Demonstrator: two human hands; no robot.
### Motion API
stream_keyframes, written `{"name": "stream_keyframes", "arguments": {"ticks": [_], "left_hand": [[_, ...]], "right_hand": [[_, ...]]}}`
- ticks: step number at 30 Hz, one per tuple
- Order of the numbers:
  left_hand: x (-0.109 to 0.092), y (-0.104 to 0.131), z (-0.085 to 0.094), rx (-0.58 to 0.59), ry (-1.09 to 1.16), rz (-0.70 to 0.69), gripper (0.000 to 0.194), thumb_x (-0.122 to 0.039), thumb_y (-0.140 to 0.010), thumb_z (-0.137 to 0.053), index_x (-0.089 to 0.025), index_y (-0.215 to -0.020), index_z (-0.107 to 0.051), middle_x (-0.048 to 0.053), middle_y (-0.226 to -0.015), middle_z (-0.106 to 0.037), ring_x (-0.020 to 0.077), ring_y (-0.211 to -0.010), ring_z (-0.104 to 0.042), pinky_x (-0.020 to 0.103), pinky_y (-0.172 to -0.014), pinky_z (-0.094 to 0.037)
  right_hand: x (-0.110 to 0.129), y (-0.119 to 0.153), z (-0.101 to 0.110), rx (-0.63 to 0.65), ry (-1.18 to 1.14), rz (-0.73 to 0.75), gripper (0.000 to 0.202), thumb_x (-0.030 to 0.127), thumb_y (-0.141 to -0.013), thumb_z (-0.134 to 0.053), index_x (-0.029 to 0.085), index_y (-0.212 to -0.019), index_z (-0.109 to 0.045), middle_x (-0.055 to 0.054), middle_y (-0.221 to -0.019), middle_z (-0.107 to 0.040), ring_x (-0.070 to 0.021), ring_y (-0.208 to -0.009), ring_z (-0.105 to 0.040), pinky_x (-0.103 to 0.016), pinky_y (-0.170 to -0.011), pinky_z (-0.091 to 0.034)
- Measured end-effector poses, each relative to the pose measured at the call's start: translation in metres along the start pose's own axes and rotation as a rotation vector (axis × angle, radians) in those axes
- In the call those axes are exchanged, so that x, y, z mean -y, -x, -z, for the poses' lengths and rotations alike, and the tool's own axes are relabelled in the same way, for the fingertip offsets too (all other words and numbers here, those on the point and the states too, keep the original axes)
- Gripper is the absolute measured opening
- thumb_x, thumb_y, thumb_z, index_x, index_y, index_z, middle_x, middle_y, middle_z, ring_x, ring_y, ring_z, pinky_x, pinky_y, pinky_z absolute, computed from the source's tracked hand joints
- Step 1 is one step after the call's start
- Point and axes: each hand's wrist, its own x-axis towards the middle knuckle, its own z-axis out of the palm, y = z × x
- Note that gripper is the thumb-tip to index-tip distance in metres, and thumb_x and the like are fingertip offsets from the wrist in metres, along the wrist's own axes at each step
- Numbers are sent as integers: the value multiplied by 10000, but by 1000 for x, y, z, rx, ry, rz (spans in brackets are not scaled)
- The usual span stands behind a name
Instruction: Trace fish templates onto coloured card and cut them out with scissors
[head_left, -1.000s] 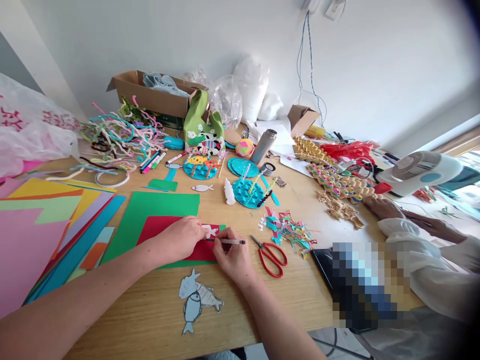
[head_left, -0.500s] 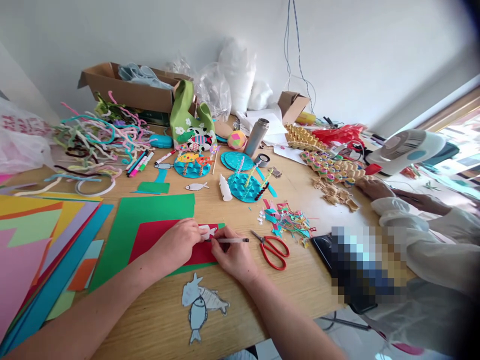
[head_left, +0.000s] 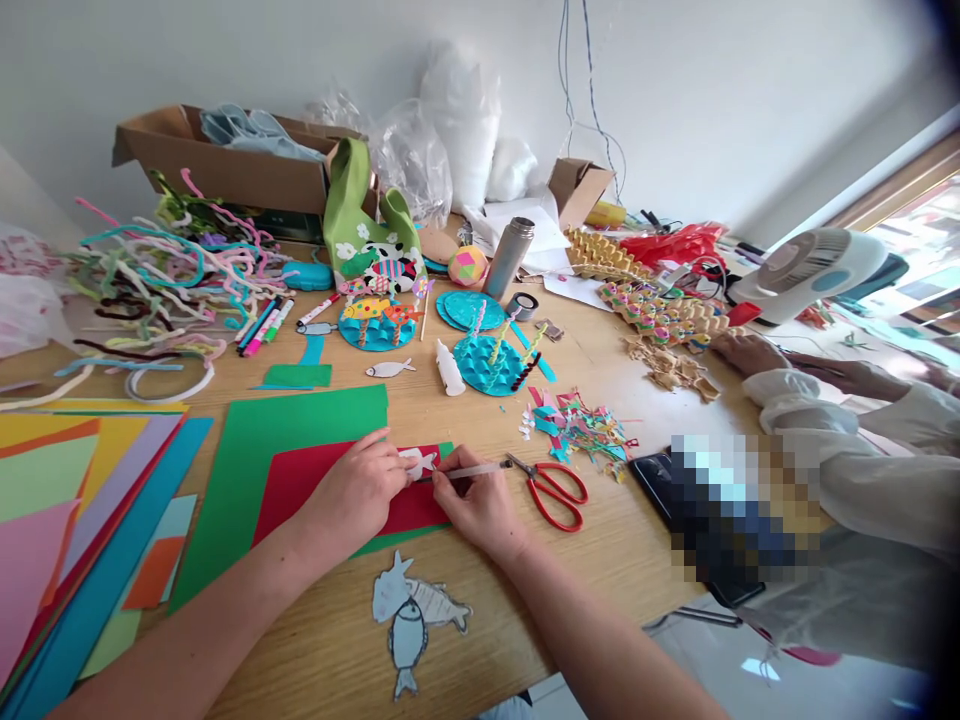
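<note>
My left hand [head_left: 367,482] rests on the red sheet [head_left: 300,480], its bent fingertips holding down the head end of a small white paper fish [head_left: 417,462]. My right hand [head_left: 478,505] is closed around a slim translucent pen [head_left: 480,469], whose tip is by the fish's tail. Under the red sheet lies a larger green sheet [head_left: 247,430]. Red-handled scissors [head_left: 556,493] lie just right of my right hand. Nearer to me, grey-blue paper fish cutouts [head_left: 407,635] overlap on the wooden table.
Coloured sheets [head_left: 112,540] are stacked at left. Behind my hands are a white bottle [head_left: 449,368], turquoise craft discs [head_left: 487,365], a steel flask [head_left: 508,258] and paper scraps [head_left: 589,430]. A phone [head_left: 656,490] and a co-worker's hands [head_left: 750,352] are at right.
The view has shifted slightly. The pen in my right hand has tilted, and its tip stays close to the fish's tail. My left index finger has lifted away from the others.
</note>
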Motion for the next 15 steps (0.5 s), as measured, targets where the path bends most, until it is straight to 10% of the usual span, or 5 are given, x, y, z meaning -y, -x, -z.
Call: {"name": "stream_keyframes", "arguments": {"ticks": [15], "left_hand": [[0,2,-4,-97,-40,-77,344,-33,-891,-403,-176,-978,-703,46,-1040,-735,173,-995,-654,469,-1077,-425]], "right_hand": [[-2,-5,3,-17,-67,-81,125,237,-770,-534,197,-652,-524,35,-521,-507,-106,-465,-442,-214,-441,-306]]}}
